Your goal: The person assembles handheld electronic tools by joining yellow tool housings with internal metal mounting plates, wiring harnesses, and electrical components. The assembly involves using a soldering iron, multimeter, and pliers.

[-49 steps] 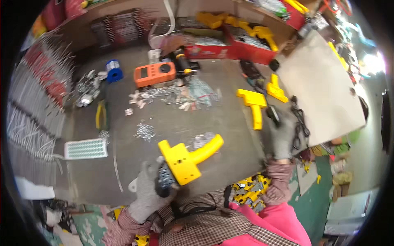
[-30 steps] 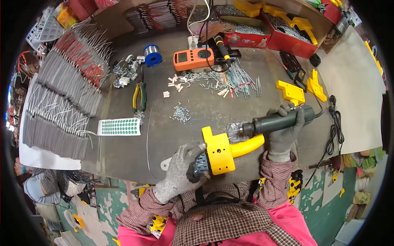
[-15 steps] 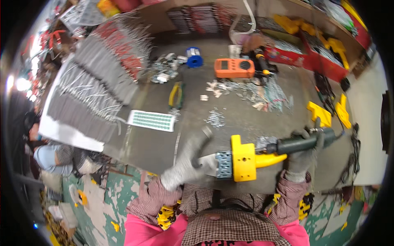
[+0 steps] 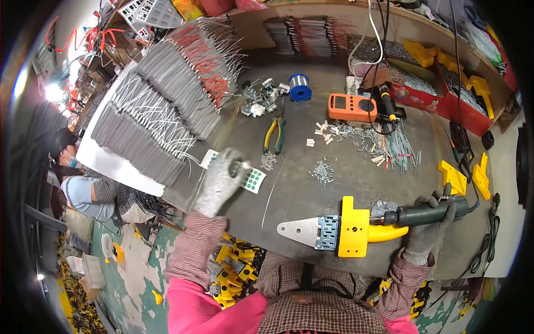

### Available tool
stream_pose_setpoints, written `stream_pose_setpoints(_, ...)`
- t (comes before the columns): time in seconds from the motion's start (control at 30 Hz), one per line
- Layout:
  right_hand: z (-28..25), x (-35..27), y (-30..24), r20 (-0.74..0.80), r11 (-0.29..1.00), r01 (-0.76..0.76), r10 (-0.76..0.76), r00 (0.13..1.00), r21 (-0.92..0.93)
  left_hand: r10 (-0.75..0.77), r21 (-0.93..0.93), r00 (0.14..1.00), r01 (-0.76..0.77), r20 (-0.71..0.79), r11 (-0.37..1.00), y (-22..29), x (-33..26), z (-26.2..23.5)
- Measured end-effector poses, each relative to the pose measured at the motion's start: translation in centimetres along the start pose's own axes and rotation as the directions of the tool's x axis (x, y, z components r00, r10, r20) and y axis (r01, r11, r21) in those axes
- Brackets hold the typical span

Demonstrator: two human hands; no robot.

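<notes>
I've got the R hand [image 4: 425, 229] wrapped round a dark power screwdriver [image 4: 428, 213], roughly horiz., bit end pointing L twd the yellow tool body [image 4: 353, 236]; can't tell if the bit touches it. Tool body lies on the counter [image 4: 292, 192] near the front edge: curved handle [image 4: 386, 234] out to the R, perforated metal bracket [image 4: 328, 234] on its L side, then a flat tapered plate [image 4: 299, 229] w/ holes, narrow end L.

My L hand [image 4: 219, 181] is well apart from it, over the sheet w/ green dot stickers [image 4: 254, 179], hiding its middle. Fingers bent but blurred, so can't tell if they're pinching anything.

Pliers [image 4: 280, 135], green + yellow handles, lie behind the sheet. Pile of small screws [image 4: 321, 171] sits btwn pliers & tool body. Further back: blue spool [image 4: 300, 87], orange multimeter [image 4: 352, 107]. Far R, a yellow part [image 4: 452, 178]; far L, rows of grey strips [image 4: 181, 92] w/ red & white leads.
</notes>
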State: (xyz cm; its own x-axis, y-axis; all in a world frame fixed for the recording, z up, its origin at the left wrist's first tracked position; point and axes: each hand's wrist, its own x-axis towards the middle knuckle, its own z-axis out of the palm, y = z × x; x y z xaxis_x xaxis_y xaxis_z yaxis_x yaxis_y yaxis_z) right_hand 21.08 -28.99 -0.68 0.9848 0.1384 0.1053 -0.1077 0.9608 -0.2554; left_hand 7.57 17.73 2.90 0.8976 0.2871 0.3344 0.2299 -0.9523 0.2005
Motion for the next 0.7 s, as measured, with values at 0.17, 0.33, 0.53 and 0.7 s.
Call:
stream_pose_setpoints(0.17, -0.6, 0.4, 0.0, -0.023, 0.999, 0.022, -0.023, 0.999, -0.031, -0.263, -0.263, 0.941, 0.315, 0.214, 0.912, -2.0, -0.7, 0.2)
stream_pose_setpoints(0.33, 0.1, 0.2, -0.1, 0.029, 0.999, -0.01, 0.011, 1.0, -0.049, 0.032, -0.164, 0.987, -0.006, 0.158, 0.986, 1.0, -0.1, -0.2)
stream_pose_setpoints(0.53, 0.3, -0.3, -0.1, -0.007, 0.999, 0.011, -0.012, 1.0, -0.053, 0.118, 0.17, 0.962, -0.162, 0.245, 0.972, 3.5, 1.0, 1.9)
stream_pose_setpoints(0.7, 0.2, -0.6, -0.3, -0.02, 0.996, 0.025, -0.027, 0.999, -0.091, 0.029, 0.202, 0.97, -0.079, 0.241, 0.976, 3.9, 2.0, 2.8)
